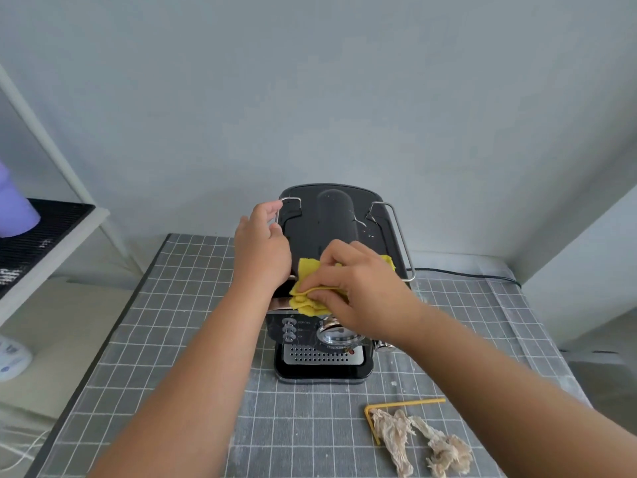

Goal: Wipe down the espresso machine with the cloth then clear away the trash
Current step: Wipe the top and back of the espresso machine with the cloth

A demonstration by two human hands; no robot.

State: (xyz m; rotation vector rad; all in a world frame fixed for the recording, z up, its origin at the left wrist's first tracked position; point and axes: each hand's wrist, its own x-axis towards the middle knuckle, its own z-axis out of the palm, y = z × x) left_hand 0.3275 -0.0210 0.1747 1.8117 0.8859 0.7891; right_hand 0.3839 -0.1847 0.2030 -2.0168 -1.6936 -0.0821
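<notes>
The black espresso machine sits at the far middle of the grid-patterned table cover, and the right hand has its fingers curled down onto the yellow cloth, pressing it on the machine's near top edge. The left hand braces the machine's left side, fingers curled around the metal rail up there. The trash is at the near right: a bent yellow straw touching two crumpled tissue wads.
</notes>
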